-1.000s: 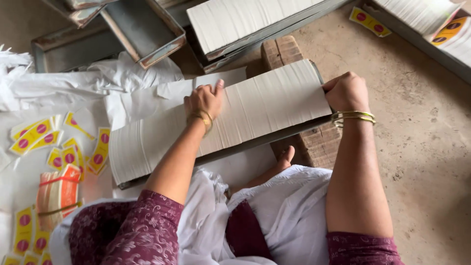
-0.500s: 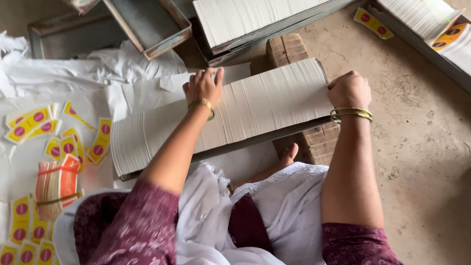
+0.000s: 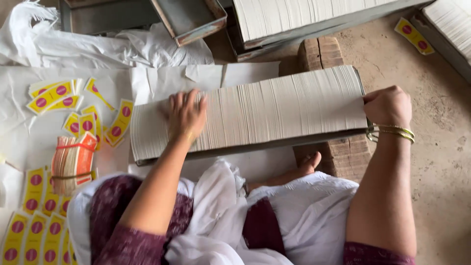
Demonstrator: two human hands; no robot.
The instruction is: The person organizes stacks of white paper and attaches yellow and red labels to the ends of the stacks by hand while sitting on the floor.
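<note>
Head view, metal tray (image 3: 255, 147) holding white cards (image 3: 274, 108)

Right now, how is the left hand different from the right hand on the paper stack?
The left hand lies flat with fingers spread on top of the white sheet stack; the right hand is curled into a fist at the stack's end. The right wrist wears gold bangles; the left shows none clearly. Both touch the stack.

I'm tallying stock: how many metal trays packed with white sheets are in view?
3: one tray under both hands, one tray at top centre, one tray cut off at top right. Others may lie outside the frame.
</note>
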